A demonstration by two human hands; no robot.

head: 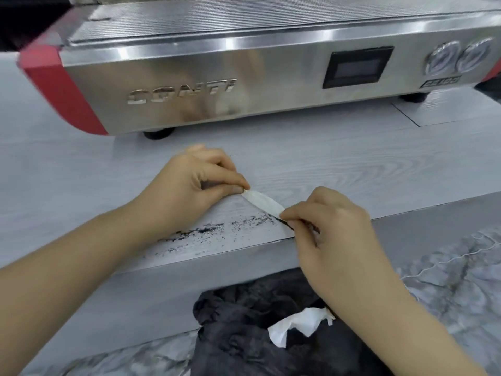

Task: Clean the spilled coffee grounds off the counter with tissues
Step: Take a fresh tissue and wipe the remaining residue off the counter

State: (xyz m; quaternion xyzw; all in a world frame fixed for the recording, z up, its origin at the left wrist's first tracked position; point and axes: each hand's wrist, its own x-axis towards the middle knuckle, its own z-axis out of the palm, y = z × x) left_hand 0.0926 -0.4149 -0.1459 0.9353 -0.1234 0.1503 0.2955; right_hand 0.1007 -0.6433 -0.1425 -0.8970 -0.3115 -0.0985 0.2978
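Nearest: spare tissue point(298, 325) on dark cloth point(244, 335) below the counter point(81, 164).
Grounds point(217, 230): scattered along the counter's front edge.
My right hand point(333, 226) and left hand point(189, 180): thumb and forefinger of each pinching one end of the folded tissue point(261, 202), stretched taut just behind the grounds, I judge as a scraping edge.
Farthest: espresso machine point(244, 77).

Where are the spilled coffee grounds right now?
In the head view, the coffee grounds streak the counter's front edge, below the left hand and left of the right hand.
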